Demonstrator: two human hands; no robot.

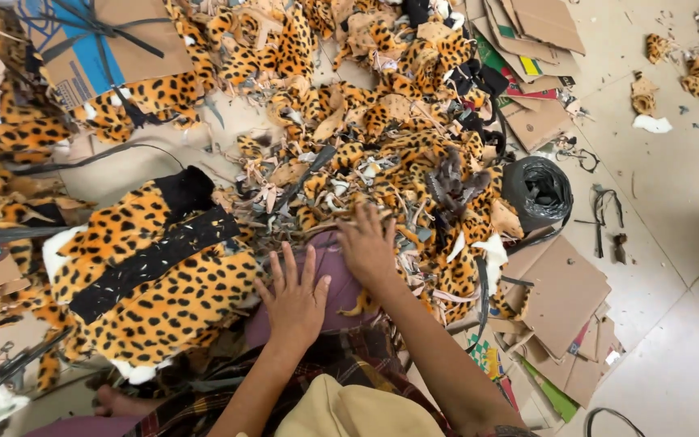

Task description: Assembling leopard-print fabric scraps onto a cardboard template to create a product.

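Observation:
My left hand (293, 295) lies flat with fingers spread on a purple cloth (335, 267) over my lap, touching the edge of a large leopard-print fur piece with black strips (151, 275). My right hand (368, 245) rests palm down with fingers apart at the near edge of a heap of leopard-print fabric scraps (382, 154). Neither hand grips anything that I can see.
Cardboard sheets (560, 295) lie stacked at the right, more cardboard (531, 32) at the top. A black bag-lined bin (537, 193) stands right of the heap. A blue and brown box (99, 44) sits at the upper left. Pale floor (665, 186) stretches to the right.

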